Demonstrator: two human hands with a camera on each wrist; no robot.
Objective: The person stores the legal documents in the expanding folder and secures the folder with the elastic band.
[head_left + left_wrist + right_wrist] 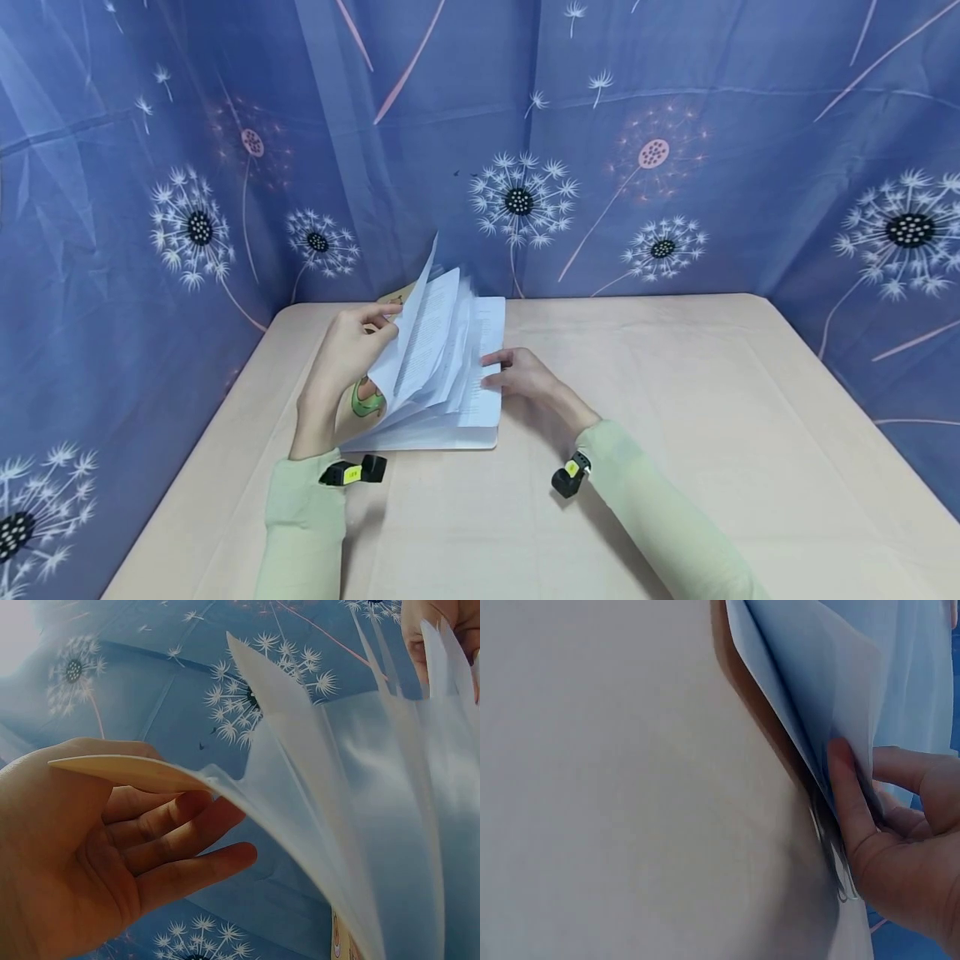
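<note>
A book (431, 350) with printed white pages stands spread on the table, several pages fanned upright. Its tan cover (375, 400) shows a green and orange cartoon drawing. With thumb and fingers my left hand (348, 346) holds the cover side and a raised page at the left. In the left wrist view, the cover edge (127, 769) lies between the thumb and the loosely bent fingers. On the opposite side my right hand (528, 375) pinches the right page edges. The right wrist view shows pages (847, 690) between that thumb and fingers.
A pale cloth-covered table (675, 400) carries the book left of its middle. Blue curtains (450, 125) with dandelion prints hang close behind the table and along both sides. Black wrist cameras (372, 468) sit on both green sleeves (307, 517).
</note>
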